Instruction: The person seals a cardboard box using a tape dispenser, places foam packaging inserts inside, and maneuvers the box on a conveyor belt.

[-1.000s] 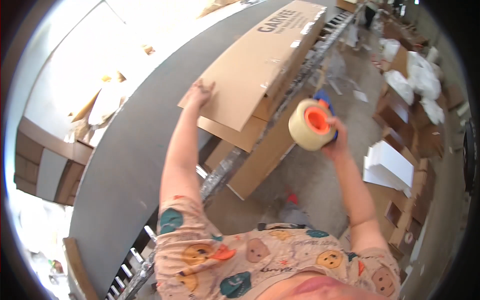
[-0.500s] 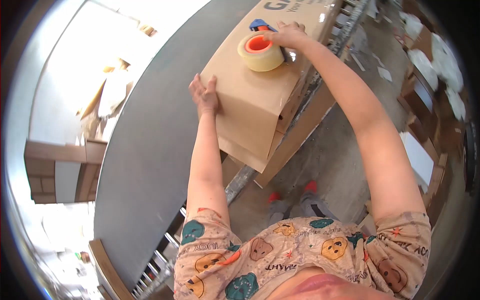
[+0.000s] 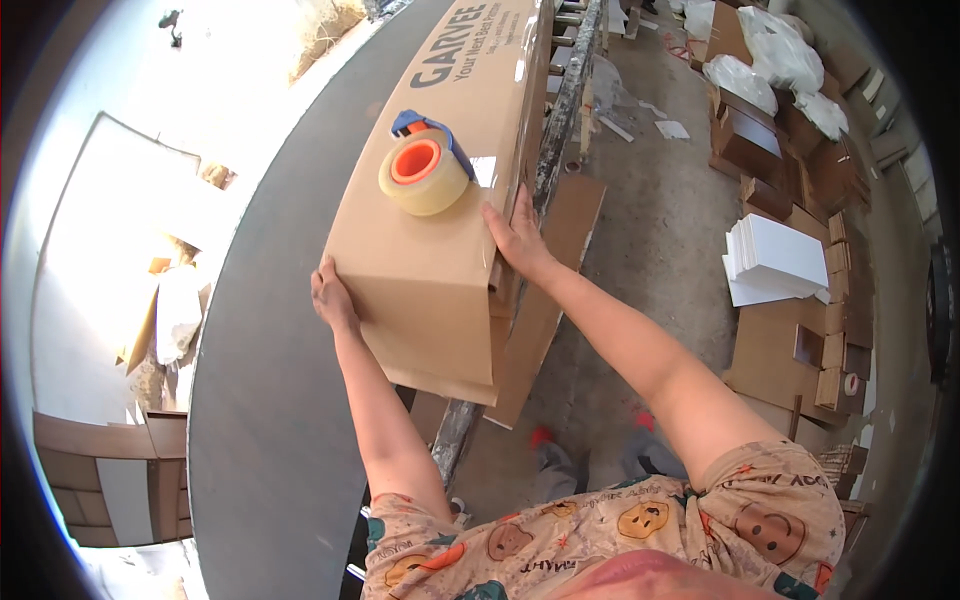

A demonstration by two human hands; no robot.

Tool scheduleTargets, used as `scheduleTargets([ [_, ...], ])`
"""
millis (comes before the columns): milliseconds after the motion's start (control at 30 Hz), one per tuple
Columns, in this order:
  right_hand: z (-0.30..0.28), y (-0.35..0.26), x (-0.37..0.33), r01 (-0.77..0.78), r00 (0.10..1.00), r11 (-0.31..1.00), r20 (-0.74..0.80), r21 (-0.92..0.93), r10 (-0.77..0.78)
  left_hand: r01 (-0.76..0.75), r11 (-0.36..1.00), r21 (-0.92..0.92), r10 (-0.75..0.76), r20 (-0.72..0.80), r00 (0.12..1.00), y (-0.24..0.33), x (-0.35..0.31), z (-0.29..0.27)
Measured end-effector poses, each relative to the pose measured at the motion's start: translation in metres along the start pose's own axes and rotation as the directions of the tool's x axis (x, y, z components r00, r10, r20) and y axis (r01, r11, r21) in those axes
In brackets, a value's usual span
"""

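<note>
A long brown cardboard box [image 3: 420, 245] with dark print on its top stretches away from me, its near end facing me. On the top rests a tape dispenser [image 3: 425, 170] with a blue frame and a wide roll of clear tape on an orange core; neither hand touches it. My left hand [image 3: 332, 292] holds the box's near left corner, fingers bent against the edge. On the right side, my right hand [image 3: 520, 238] grips the long edge, thumb by the top and fingers along the side, where a gap shows between the panels.
A grey curved tabletop [image 3: 270, 300] lies left of the box, and a worn metal rail [image 3: 565, 110] runs along its right. Farther right on the floor are stacked white boards [image 3: 775, 255], brown cartons [image 3: 745, 140] and clear plastic bags [image 3: 780, 50]. A flat cardboard strip [image 3: 560, 270] leans below the rail.
My right hand has let go of the tape dispenser and moved nearer, onto the box's right edge. The dispenser stays on the box. The whole view has shifted, and my left hand keeps the near left corner.
</note>
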State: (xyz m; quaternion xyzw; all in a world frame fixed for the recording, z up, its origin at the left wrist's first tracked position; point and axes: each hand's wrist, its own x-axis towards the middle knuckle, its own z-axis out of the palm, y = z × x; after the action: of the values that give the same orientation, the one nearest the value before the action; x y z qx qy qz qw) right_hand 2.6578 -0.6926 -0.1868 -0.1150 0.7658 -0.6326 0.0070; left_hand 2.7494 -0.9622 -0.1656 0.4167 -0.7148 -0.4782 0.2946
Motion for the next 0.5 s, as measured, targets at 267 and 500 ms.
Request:
scheduleTargets([
  [267, -0.122, 0.049, 0.018, 0.109, 0.975, 0.986, 0.181, 0.126, -0.131, -0.067, 0.996, 0.066, 0.079, -0.216, 0.973, 0.014, -0.149, 0.040],
  [500, -0.276, 0.027, 0.057, 0.428, 0.863, 0.707, 0.486, -0.562, -0.137, -0.371, 0.782, 0.500, 0.586, -0.387, 0.712, -0.055, -0.248, 0.144],
])
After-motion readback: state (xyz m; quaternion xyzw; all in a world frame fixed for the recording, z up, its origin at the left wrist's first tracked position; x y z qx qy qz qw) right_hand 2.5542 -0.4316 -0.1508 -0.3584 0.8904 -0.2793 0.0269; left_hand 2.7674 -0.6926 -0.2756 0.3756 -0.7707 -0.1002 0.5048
